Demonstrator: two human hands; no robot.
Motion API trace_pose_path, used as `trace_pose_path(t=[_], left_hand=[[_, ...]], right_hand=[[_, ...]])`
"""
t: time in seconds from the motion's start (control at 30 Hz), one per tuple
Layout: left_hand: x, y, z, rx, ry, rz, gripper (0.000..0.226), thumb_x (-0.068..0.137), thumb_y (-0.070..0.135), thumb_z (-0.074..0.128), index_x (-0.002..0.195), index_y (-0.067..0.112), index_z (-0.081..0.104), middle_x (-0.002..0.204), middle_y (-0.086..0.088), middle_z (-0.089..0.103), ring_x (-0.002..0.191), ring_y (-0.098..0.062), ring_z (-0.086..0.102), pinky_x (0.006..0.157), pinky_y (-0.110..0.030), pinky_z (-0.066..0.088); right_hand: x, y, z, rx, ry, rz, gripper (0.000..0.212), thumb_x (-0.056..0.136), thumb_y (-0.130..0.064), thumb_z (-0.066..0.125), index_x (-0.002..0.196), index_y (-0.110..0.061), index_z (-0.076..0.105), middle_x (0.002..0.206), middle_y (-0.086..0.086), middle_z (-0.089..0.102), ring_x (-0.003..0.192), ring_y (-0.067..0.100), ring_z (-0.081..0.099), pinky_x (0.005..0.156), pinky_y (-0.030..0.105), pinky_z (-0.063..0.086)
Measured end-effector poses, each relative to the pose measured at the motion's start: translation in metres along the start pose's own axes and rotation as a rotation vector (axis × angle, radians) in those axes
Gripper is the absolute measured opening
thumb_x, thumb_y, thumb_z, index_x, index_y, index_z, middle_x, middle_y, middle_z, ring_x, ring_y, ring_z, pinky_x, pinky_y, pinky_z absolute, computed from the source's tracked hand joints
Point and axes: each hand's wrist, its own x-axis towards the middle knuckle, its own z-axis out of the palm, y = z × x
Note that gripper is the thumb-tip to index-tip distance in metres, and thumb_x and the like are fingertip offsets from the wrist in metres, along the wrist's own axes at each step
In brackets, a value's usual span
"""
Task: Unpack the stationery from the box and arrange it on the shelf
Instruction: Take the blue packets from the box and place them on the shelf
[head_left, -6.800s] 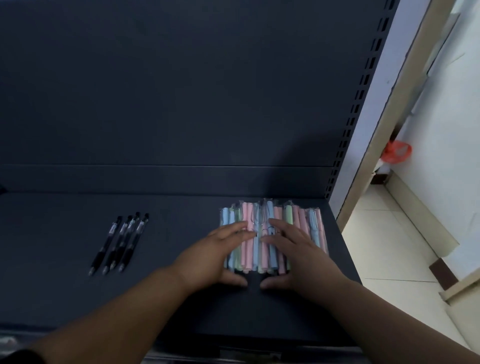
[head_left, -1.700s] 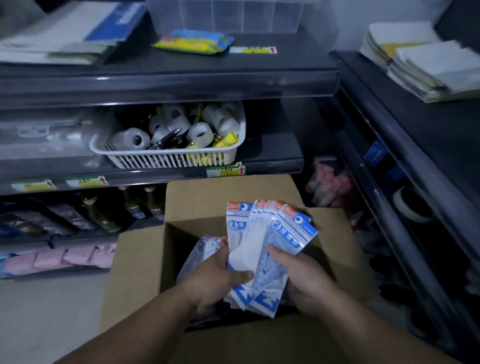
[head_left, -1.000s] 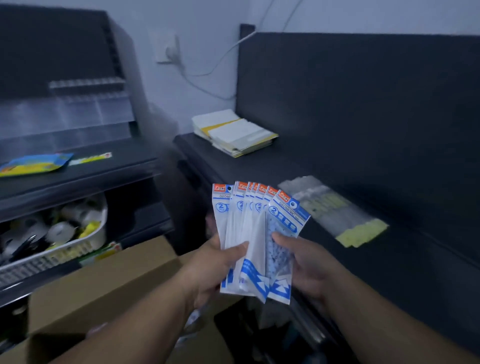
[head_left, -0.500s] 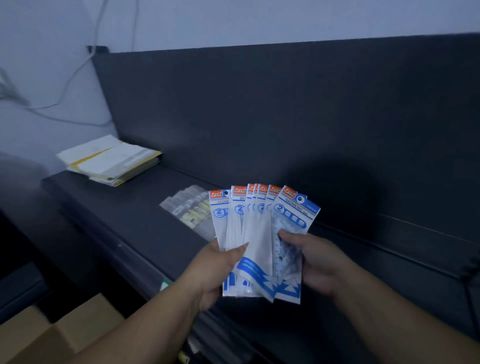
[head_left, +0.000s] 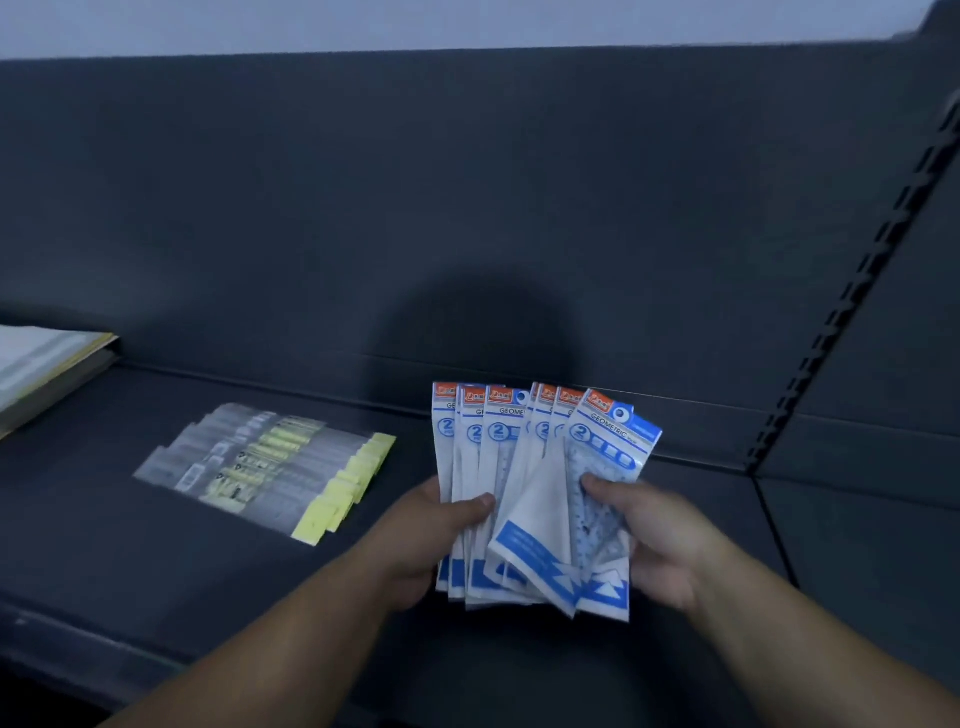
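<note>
Head view: both hands, left hand (head_left: 431, 540) and right hand (head_left: 660, 540), grasped the fanned geometry-set packets (head_left: 530, 499), long axes toward 12 o'clock, above bare shelf (head_left: 701, 519); shelved ruler packs (head_left: 270, 467) lay at 10 o'clock, nearer the left.

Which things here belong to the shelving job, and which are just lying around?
In the job: geometry set packets, fanned in left hand and right hand; shelf; clear yellow-tabbed packets laid out.
Lying about: stack of paper pads.
</note>
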Motion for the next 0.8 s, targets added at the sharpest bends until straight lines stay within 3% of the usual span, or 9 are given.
trace_pose_path(t=[0.17, 0.3, 0.4, 0.5, 0.7, 0.8], left_hand=[[-0.005, 0.009, 0.005, 0.047, -0.154, -0.001, 0.025, 0.093, 0.021, 0.06, 0.117, 0.019, 0.06, 0.103, -0.007, 0.074, 0.094, -0.026, 0.07, 0.082, -0.043, 0.057], [-0.008, 0.01, 0.011, 0.227, -0.204, 0.103, 0.05, 0.074, 0.001, 0.077, 0.117, 0.02, 0.059, 0.103, -0.003, 0.073, 0.095, -0.023, 0.07, 0.082, -0.044, 0.057], [-0.008, 0.02, 0.013, 0.363, -0.16, 0.155, 0.054, 0.069, -0.002, 0.08, 0.11, 0.026, 0.059, 0.102, 0.002, 0.073, 0.094, -0.017, 0.07, 0.083, -0.042, 0.057], [-0.008, 0.031, 0.019, 0.441, -0.226, 0.188, 0.059, 0.066, -0.001, 0.081, 0.113, 0.026, 0.058, 0.103, 0.004, 0.072, 0.094, -0.015, 0.07, 0.083, -0.041, 0.057], [-0.013, 0.016, 0.048, 0.281, -0.313, 0.17, 0.051, 0.072, -0.001, 0.078, 0.113, 0.025, 0.061, 0.103, 0.002, 0.074, 0.097, -0.016, 0.07, 0.085, -0.037, 0.056], [-0.007, 0.015, 0.049, 0.456, -0.271, 0.203, 0.057, 0.068, 0.007, 0.083, 0.116, 0.026, 0.06, 0.104, 0.007, 0.073, 0.096, -0.01, 0.069, 0.09, -0.035, 0.054]], right_hand=[[-0.012, 0.011, 0.014, 0.045, 0.003, -0.052, 0.027, 0.092, -0.009, 0.06, 0.118, -0.007, 0.06, 0.105, 0.02, 0.072, 0.096, 0.039, 0.069, 0.081, 0.058, 0.054], [-0.021, 0.022, 0.029, 0.115, -0.013, -0.093, 0.027, 0.091, -0.004, 0.058, 0.117, -0.004, 0.06, 0.104, 0.021, 0.071, 0.091, 0.038, 0.07, 0.07, 0.05, 0.059], [-0.028, 0.017, 0.021, 0.064, -0.014, -0.153, 0.036, 0.082, -0.002, 0.066, 0.117, -0.002, 0.062, 0.105, 0.017, 0.072, 0.095, 0.034, 0.07, 0.076, 0.045, 0.059], [-0.034, 0.01, 0.013, 0.033, -0.012, -0.189, 0.054, 0.068, -0.005, 0.073, 0.12, -0.005, 0.061, 0.108, 0.014, 0.072, 0.099, 0.031, 0.07, 0.079, 0.042, 0.059], [-0.029, 0.018, 0.019, 0.327, -0.056, -0.184, 0.043, 0.081, -0.008, 0.063, 0.123, -0.001, 0.06, 0.114, 0.022, 0.068, 0.105, 0.039, 0.066, 0.087, 0.051, 0.054], [-0.028, 0.014, 0.012, 0.294, 0.029, -0.243, 0.055, 0.072, -0.007, 0.07, 0.126, 0.0, 0.057, 0.113, 0.02, 0.069, 0.105, 0.037, 0.066, 0.092, 0.053, 0.051]])
